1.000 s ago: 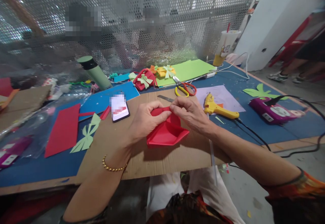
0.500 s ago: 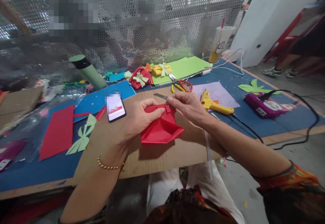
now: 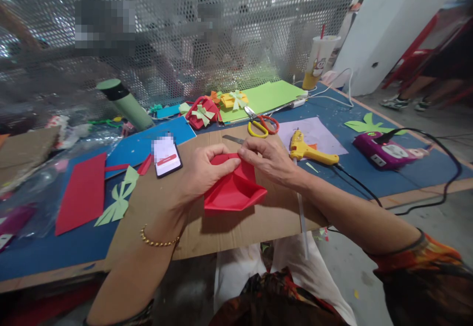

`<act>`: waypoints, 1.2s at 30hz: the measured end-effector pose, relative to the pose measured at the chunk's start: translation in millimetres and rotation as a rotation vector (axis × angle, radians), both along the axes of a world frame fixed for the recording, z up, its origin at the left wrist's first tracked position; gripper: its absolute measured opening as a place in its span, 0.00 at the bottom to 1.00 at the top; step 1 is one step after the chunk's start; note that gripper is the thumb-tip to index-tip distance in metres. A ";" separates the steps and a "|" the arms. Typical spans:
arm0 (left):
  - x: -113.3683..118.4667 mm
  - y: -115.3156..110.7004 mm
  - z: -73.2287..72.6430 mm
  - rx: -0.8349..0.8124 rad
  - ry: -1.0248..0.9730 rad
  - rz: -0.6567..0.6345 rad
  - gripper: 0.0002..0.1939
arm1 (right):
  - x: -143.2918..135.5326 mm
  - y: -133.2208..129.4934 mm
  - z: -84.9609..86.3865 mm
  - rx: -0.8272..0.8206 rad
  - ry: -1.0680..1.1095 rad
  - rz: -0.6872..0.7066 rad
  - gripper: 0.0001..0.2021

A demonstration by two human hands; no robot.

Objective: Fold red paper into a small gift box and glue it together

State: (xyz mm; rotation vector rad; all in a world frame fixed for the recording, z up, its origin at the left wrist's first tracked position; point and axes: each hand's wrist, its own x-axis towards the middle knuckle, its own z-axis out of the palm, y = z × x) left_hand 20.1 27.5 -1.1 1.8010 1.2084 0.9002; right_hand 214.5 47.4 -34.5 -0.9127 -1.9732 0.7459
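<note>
A folded red paper box (image 3: 234,190), its pocket opening toward me, is held above a sheet of brown cardboard (image 3: 155,232). My left hand (image 3: 207,170) grips its left side, thumb on top. At the upper right edge my right hand (image 3: 268,161) pinches the paper between thumb and forefinger. A flat metal blade (image 3: 232,139) lies on the cardboard just beyond my fingers. To the right of my right hand rests a yellow glue gun (image 3: 314,154), with a clear glue stick (image 3: 303,227) hanging down near my wrist.
Scissors (image 3: 260,125) with yellow and red handles lie behind my hands. A phone (image 3: 166,156), red paper (image 3: 82,193) and a green paper bow (image 3: 118,198) are on the left. A purple power strip (image 3: 384,153) sits right, its black cable curving over the table edge.
My right thumb and fingers have shifted slightly left along the top edge of the red paper, covering the small folded corner seen before. My left hand keeps its grip.
</note>
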 end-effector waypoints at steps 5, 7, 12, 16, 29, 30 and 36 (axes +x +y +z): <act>-0.4 1.2 -0.2 -0.043 -0.080 0.020 0.13 | 0.0 0.7 -3.3 -0.075 0.061 0.016 0.26; -0.7 1.3 0.4 -0.073 -0.123 0.051 0.15 | 2.6 3.1 -1.7 -0.091 0.093 0.061 0.29; 0.5 0.4 2.0 -0.179 -0.192 0.040 0.16 | 7.0 5.1 4.1 -0.044 -0.002 0.119 0.21; 1.5 0.8 2.2 -0.206 -0.178 0.004 0.17 | 4.7 -1.1 5.9 -0.030 -0.001 0.073 0.16; -6.9 -2.4 5.9 -0.513 -0.274 -0.112 0.12 | 12.3 -2.5 5.6 0.034 0.049 0.007 0.25; -8.6 -2.6 6.0 -0.533 -0.289 -0.130 0.12 | 15.3 -2.1 8.0 0.101 0.071 -0.012 0.23; -18.8 0.9 -1.2 -0.570 -0.407 -0.250 0.11 | 16.6 -4.1 12.5 0.471 0.037 0.286 0.10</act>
